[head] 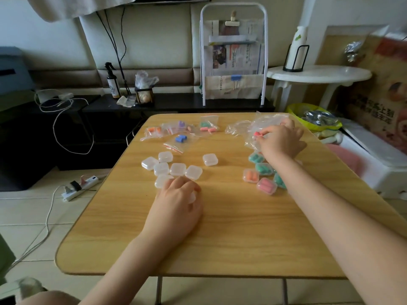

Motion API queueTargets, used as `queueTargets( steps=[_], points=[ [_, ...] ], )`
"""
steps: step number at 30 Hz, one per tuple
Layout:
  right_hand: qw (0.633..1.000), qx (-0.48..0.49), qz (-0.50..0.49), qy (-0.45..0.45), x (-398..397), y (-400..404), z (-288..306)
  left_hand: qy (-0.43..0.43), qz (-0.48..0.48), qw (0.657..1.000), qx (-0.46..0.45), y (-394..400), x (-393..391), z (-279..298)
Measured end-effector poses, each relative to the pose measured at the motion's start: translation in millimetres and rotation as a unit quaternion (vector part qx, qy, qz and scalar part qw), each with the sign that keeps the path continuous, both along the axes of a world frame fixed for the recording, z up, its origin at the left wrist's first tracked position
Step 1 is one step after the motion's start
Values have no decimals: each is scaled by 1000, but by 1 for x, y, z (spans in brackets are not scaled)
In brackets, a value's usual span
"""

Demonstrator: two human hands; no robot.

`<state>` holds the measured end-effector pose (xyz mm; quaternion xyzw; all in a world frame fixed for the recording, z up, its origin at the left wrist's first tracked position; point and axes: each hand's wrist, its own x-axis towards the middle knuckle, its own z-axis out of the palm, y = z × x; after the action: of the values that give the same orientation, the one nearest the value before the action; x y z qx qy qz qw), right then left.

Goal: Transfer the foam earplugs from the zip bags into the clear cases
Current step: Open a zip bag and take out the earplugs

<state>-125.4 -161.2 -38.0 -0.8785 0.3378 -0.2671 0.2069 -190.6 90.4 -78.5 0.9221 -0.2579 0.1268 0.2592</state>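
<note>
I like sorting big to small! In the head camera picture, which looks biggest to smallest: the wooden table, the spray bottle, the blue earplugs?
1. Wooden table, by far.
2. Spray bottle, though it stands farther away, so it looks smaller than it is.
3. Blue earplugs, tiny inside their zip bag.

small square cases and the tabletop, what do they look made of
Small square cases: likely clear, slightly frosted hard plastic; the wood shows through them and the edges catch light. Tabletop: wood-grain surface with a smooth satin sheen, possibly laminate rather than solid wood.

No legible text, print on racked newspapers (234,56) at 12 o'clock blurred, characters on box (374,106) at 2 o'clock unreadable
</note>
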Motion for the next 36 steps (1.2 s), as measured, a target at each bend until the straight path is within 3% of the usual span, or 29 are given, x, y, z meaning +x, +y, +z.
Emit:
queueTargets(
  steps=[7, 10, 14, 17, 19, 23, 29, 36],
  points=[
    [993, -111, -14, -40, -20, 5, -2, 6, -50, 999, 6, 5, 1, -7],
    [989, -134, 19, -62, -24, 9, -6, 15, -45, 998, -46, 4, -2, -3],
    [965, -48, 190, -173, -32, 27, -13, 49, -26, 989, -138, 3, 0, 1],
    [913, 79, 360, -174, -42, 59, -18, 81, -1, 976, -203, 0, 1, 4],
    [887, 146, 407, -165, -44, 78, -24, 89, 8, 969, -230, 0, 2, 5],
    [851, 243, 438, -154, -43, 100, -34, 84, 22, 963, -253, 4, 5, 6],
    [863, 236, 440, -75, -52, 106, -38, 52, 41, 969, -240, 4, 8, 4],
    [848, 252, 465, -36, -62, 113, -31, -18, -3, 982, -187, 0, 6, 1]
  ],
)
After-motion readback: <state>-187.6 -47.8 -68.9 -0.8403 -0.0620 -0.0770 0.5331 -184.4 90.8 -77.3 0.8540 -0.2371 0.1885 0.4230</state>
